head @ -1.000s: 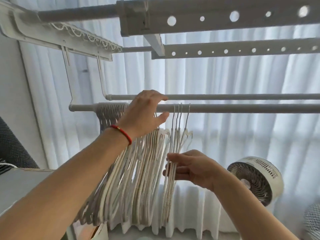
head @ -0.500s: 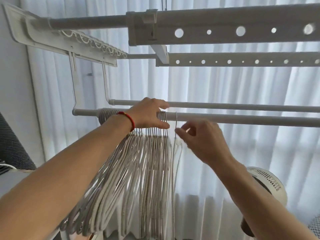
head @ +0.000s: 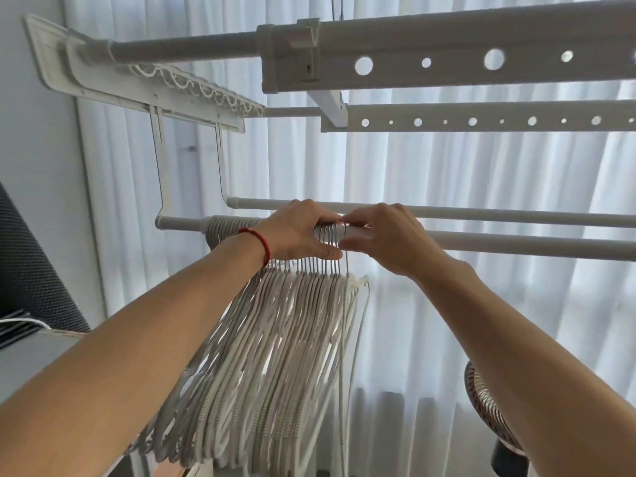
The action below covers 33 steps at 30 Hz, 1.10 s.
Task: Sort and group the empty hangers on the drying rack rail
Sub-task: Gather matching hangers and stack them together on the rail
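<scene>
Several white empty hangers (head: 275, 356) hang bunched together at the left end of the near drying rack rail (head: 516, 242), their bodies swinging down to the left. My left hand (head: 299, 232), with a red string at the wrist, wraps over the rail and grips the packed metal hooks (head: 328, 232). My right hand (head: 385, 235) is directly beside it on the right. Its fingers lie over the rail and its thumb under it, pinching the hook of the rightmost hanger (head: 358, 294). The two hands nearly touch.
A second thin rail (head: 516, 213) runs just behind the near one. Two perforated bars (head: 447, 63) of the rack cross overhead. White curtains fill the background. A round fan (head: 481, 404) stands low on the right, and a dark mesh chair back (head: 31, 270) is on the left.
My right hand rose from the hanger bodies to the rail and brought the separate hangers left against the bunch. My left hand stayed on the hooks. The view tilted upward.
</scene>
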Each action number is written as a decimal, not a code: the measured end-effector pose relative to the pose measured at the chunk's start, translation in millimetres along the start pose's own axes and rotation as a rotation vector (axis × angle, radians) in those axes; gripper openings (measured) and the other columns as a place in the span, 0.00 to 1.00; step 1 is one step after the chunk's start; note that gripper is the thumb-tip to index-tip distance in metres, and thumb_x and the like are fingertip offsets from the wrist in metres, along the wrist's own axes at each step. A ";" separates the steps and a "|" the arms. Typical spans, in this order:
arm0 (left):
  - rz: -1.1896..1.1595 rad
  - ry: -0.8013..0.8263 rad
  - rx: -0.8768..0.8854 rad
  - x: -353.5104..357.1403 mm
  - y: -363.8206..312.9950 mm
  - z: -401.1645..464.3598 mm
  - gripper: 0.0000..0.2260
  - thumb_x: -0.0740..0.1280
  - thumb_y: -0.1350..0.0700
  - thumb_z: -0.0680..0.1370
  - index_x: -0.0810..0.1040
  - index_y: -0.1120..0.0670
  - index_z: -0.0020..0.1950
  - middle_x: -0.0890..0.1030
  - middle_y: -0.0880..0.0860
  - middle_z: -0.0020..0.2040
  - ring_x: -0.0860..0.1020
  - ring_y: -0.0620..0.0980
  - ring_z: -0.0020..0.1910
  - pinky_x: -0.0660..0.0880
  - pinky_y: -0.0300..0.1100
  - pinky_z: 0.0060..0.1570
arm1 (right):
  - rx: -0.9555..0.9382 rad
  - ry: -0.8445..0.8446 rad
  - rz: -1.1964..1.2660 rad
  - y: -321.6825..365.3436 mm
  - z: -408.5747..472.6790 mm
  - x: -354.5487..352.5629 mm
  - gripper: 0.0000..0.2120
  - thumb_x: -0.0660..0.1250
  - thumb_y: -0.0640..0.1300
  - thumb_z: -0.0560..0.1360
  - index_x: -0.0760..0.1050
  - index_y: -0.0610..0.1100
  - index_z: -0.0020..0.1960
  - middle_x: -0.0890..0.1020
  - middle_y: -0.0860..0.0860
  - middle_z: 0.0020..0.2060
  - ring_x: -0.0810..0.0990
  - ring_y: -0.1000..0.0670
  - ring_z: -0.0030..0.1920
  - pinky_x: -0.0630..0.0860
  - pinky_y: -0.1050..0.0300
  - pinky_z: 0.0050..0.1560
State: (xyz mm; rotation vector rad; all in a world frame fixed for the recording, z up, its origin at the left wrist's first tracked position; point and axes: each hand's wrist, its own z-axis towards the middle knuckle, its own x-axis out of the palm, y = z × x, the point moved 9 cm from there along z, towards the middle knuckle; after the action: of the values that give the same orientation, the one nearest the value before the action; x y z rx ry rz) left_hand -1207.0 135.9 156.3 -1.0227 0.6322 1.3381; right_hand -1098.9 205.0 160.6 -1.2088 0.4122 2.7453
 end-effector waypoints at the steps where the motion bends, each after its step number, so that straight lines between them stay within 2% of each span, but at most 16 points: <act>1: 0.000 -0.001 0.004 0.5 -0.4 0.0 0.26 0.79 0.45 0.70 0.79 0.44 0.67 0.86 0.47 0.55 0.81 0.49 0.57 0.77 0.52 0.61 | 0.000 -0.004 0.005 -0.8 1.0 1.6 0.14 0.75 0.53 0.72 0.84 0.52 0.57 0.85 0.51 0.39 0.82 0.46 0.42 0.80 0.45 0.47; 3: -0.012 -0.009 -0.018 0.1 3.5 0.6 0.36 0.80 0.45 0.69 0.71 0.43 0.75 0.83 0.48 0.62 0.77 0.50 0.66 0.72 0.51 0.67 | 0.004 -0.019 0.007 -2.5 2.2 4.3 0.15 0.75 0.56 0.72 0.83 0.52 0.57 0.86 0.52 0.41 0.82 0.47 0.43 0.79 0.47 0.45; 5: -0.027 -0.018 -0.044 0.4 9.4 2.2 0.42 0.81 0.46 0.67 0.65 0.45 0.77 0.82 0.50 0.65 0.74 0.51 0.70 0.70 0.48 0.67 | 0.004 -0.032 0.004 -3.9 3.0 5.3 0.19 0.74 0.59 0.72 0.81 0.55 0.61 0.86 0.57 0.46 0.80 0.51 0.45 0.73 0.51 0.43; 7: -0.032 -0.013 -0.038 1.1 11.3 3.7 0.41 0.81 0.46 0.67 0.66 0.44 0.76 0.82 0.50 0.65 0.75 0.50 0.69 0.69 0.44 0.63 | 0.000 -0.034 -0.016 -4.3 4.8 6.1 0.21 0.73 0.62 0.72 0.79 0.59 0.63 0.85 0.60 0.51 0.79 0.52 0.47 0.70 0.52 0.44; 9: -0.019 -0.002 -0.016 0.9 9.7 2.7 0.40 0.81 0.45 0.67 0.67 0.41 0.75 0.82 0.47 0.64 0.75 0.48 0.69 0.69 0.44 0.63 | -0.003 -0.034 -0.029 -3.7 6.0 7.3 0.20 0.72 0.64 0.72 0.80 0.61 0.61 0.85 0.60 0.52 0.79 0.51 0.47 0.69 0.52 0.44; 13: 0.015 0.013 0.002 -0.9 9.0 1.0 0.38 0.80 0.44 0.67 0.68 0.36 0.74 0.83 0.45 0.62 0.77 0.47 0.66 0.72 0.49 0.65 | 0.007 -0.045 -0.023 -2.9 5.0 9.1 0.15 0.72 0.62 0.71 0.81 0.60 0.57 0.83 0.61 0.42 0.80 0.51 0.44 0.70 0.52 0.42; 15: 0.027 0.012 0.011 -1.7 7.9 0.2 0.38 0.80 0.45 0.68 0.68 0.37 0.75 0.83 0.46 0.62 0.77 0.48 0.66 0.72 0.52 0.67 | 0.016 -0.035 -0.015 -4.0 5.2 9.6 0.15 0.72 0.61 0.71 0.81 0.60 0.57 0.83 0.62 0.41 0.80 0.51 0.45 0.70 0.52 0.43; 21: 0.072 0.044 0.051 -4.1 2.5 -4.7 0.36 0.79 0.48 0.71 0.69 0.42 0.76 0.81 0.47 0.65 0.76 0.49 0.67 0.72 0.54 0.68 | 0.033 -0.008 -0.021 -4.5 6.2 10.7 0.19 0.72 0.63 0.71 0.79 0.60 0.61 0.85 0.60 0.50 0.81 0.49 0.52 0.70 0.51 0.48; 25: 0.217 0.044 0.041 -8.9 9.9 -10.2 0.41 0.78 0.42 0.69 0.64 0.41 0.78 0.76 0.48 0.71 0.73 0.52 0.70 0.70 0.55 0.69 | 0.023 -0.025 -0.057 -3.6 6.2 9.5 0.25 0.72 0.68 0.69 0.76 0.63 0.64 0.85 0.61 0.56 0.81 0.49 0.58 0.69 0.51 0.50; 27: 0.261 0.039 -0.005 -14.4 22.3 -14.3 0.42 0.78 0.39 0.68 0.64 0.43 0.78 0.75 0.48 0.72 0.72 0.52 0.71 0.69 0.54 0.69 | 0.012 -0.034 -0.105 -2.1 5.5 11.4 0.27 0.70 0.72 0.69 0.75 0.64 0.64 0.85 0.59 0.54 0.81 0.48 0.58 0.69 0.51 0.49; 30: 0.274 0.036 -0.069 -23.3 41.7 -21.0 0.40 0.77 0.39 0.69 0.67 0.46 0.77 0.76 0.48 0.71 0.74 0.52 0.70 0.70 0.51 0.68 | -0.036 -0.027 -0.230 4.6 4.3 16.2 0.28 0.66 0.74 0.70 0.72 0.64 0.66 0.83 0.58 0.48 0.82 0.46 0.53 0.68 0.52 0.45; 33: 0.223 0.038 -0.108 -30.7 57.7 -24.5 0.36 0.78 0.41 0.69 0.72 0.46 0.74 0.79 0.48 0.68 0.76 0.50 0.67 0.72 0.50 0.67 | -0.066 0.011 -0.263 9.8 8.2 19.3 0.30 0.66 0.73 0.71 0.70 0.63 0.69 0.83 0.55 0.50 0.81 0.46 0.55 0.68 0.52 0.45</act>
State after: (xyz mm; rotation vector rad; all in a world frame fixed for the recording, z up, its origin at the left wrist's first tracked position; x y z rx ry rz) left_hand -1263.8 95.4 158.2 -1.0903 0.7248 1.5640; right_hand -1119.8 197.9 153.6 -1.1981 0.1504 2.5458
